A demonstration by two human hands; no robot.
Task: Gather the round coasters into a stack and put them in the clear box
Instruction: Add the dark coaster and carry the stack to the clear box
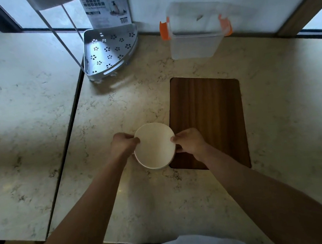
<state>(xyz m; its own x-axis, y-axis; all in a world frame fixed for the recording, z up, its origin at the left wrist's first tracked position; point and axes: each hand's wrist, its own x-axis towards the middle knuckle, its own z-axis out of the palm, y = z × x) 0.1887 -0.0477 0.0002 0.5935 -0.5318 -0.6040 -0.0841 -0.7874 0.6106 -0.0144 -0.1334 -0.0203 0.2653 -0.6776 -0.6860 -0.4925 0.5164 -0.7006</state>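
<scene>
A stack of round coasters [154, 145], pale and cream-coloured, sits low of centre on the marbled bench [114, 111], its right edge reaching the lower left corner of a dark wooden inlay [208, 120]. The left hand [123, 145] grips the stack at its 9 o'clock edge, fingers [136, 140] curled closed onto the rim. The right hand [190, 142] grips it at 3 o'clock, its fingers [175, 139] likewise pinched shut on the rim, thumb on top. So the stack lies directly between the two hands, pressed from both sides. Whether it rests on the bench or is lifted just clear cannot be told.

The clear box [194, 37] with orange clips [164, 30] stands well apart at 1 o'clock from the stack, against the wall, its lid tilted up behind it. At 11 o'clock stands a grey corner rack [110, 51] with flower-shaped holes.
</scene>
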